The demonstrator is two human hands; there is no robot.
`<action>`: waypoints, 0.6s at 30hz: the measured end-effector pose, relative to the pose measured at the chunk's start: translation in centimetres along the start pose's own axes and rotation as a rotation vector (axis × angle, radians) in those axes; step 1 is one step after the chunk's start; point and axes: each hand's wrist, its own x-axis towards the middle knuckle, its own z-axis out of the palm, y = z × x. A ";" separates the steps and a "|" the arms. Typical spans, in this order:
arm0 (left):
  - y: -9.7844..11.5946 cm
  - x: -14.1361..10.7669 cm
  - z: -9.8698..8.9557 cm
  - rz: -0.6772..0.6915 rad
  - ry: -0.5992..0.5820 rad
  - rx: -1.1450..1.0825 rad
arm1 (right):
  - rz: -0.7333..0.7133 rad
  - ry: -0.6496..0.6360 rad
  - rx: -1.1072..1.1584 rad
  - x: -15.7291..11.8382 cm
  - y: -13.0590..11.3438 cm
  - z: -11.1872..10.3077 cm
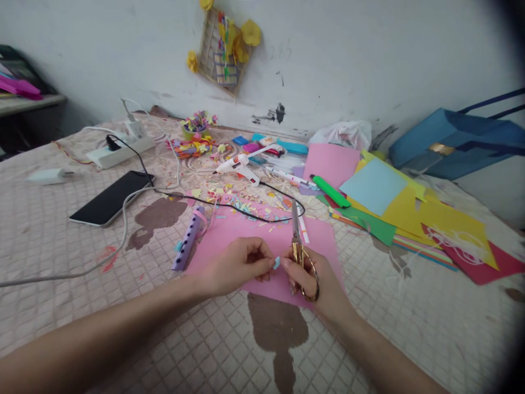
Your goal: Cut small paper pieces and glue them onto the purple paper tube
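1. Left grip: our left hand (pixel 241 265) pinches a tiny blue paper piece (pixel 276 262) between thumb and fingertips.
2. Right grip: our right hand (pixel 319 279) grasps gold-handled scissors (pixel 296 232), loops lying against the hand, blades pointing up and away from us.
3. Key relation: the blue paper piece sits at the right end of the left pinch, directly between both sets of fingertips. Left hand is nearer, since it has hold; right thumb and fingertips are just beside the piece. Can't tell if they touch it.
4. Piece's long axis: looks slanted, near end leftward, far end rightward. Too small to be certain.
5. Scissors' long axis runs roughly straight out from us. Blades stand beyond and right of the piece, not lined up on it; they look together.
6. Under both grips: a pink sheet (pixel 233 232). Beyond them, on and past its far edge: paper cuttings (pixel 246 205), then a glue gun (pixel 238 164).
7. Left of the left grip: a dotted purple tube (pixel 188 241). Right of the right grip, well apart and farther out: coloured paper sheets (pixel 377 186).
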 end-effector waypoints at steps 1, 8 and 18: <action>0.0 0.0 0.1 -0.003 0.000 0.007 | 0.000 0.000 -0.003 0.0 0.0 0.0; 0.4 0.1 0.0 -0.015 0.070 -0.053 | 0.000 0.006 0.069 -0.3 -0.1 0.1; 1.1 0.0 -0.3 0.059 0.225 -0.293 | 0.066 -0.123 0.064 -1.6 -0.7 0.7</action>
